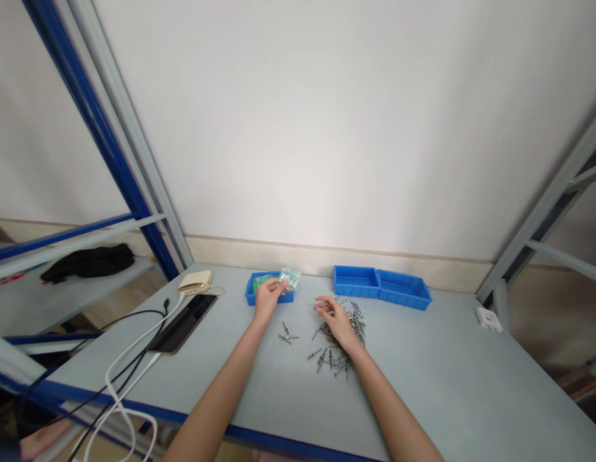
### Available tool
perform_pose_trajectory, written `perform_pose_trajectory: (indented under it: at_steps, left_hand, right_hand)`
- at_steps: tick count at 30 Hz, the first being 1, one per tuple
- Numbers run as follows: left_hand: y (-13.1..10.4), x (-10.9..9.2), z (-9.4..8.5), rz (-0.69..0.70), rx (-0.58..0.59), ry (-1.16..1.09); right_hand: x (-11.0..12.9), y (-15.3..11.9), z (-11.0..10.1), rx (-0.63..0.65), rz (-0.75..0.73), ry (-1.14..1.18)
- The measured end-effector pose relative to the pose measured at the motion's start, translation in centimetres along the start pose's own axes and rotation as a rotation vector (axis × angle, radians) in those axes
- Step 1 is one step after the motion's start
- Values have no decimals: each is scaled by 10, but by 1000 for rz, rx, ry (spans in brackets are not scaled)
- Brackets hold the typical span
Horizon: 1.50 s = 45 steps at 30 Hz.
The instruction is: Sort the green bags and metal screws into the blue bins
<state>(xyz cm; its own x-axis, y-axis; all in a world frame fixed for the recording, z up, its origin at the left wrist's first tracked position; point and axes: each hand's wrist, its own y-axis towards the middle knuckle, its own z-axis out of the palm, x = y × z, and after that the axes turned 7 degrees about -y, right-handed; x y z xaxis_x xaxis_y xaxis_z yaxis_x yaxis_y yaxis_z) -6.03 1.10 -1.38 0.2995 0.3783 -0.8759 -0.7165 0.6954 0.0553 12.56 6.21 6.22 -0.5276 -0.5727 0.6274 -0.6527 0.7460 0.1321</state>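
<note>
Pinching a small clear plastic bag (290,278) by its near corner, the left hand (266,299) holds it up just over the small blue bin (252,294), fingers narrowed onto the film. The bag looks light, soft and crinkly, likely slippery, so a grip at a corner or along the top edge seems the surest hold. Beyond those fingertips the bag leans away toward the wall; greenish contents show inside it, too small to make out. The right hand (337,321) rests on the table (446,366) with its fingers loosely curled over the pile of blind rivets (348,327); whether it holds one I cannot tell. Rivets are small, stiff and smooth, apt to roll, and best picked by the thin stem. A few loose rivets (288,333) lie between the two hands, and a double blue bin (382,287) sits past the right fingertips.
</note>
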Motion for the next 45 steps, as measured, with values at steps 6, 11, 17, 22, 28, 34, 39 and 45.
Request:
perform_pose_trajectory:
  at_steps: [6,11,17,22,28,34,39,45]
  left_hand:
    - [22,-11,-30,-36,-95,445]
    - [7,-15,-19,-29,-47,767]
    - [-1,-22,-10,144,21,1249]
    - [0,-29,-16,249,49,1407]
    - [-7,-26,-33,407,42,1393]
    - [-12,-11,-62,525,226,1338]
    - [-4,0,-79,587,290,1319]
    - [11,11,-85,601,304,1245]
  right_hand:
    - [9,-6,1,120,-124,-85]
    - [10,-8,3,193,-149,-101]
    - [10,-8,0,178,-140,-88]
    - [8,-5,-3,128,-169,-138]
    - [18,-15,2,163,-261,-364]
    - [31,-36,24,330,-349,-647]
    - [28,-34,28,301,-246,-673]
    - [24,-31,27,272,-272,-719]
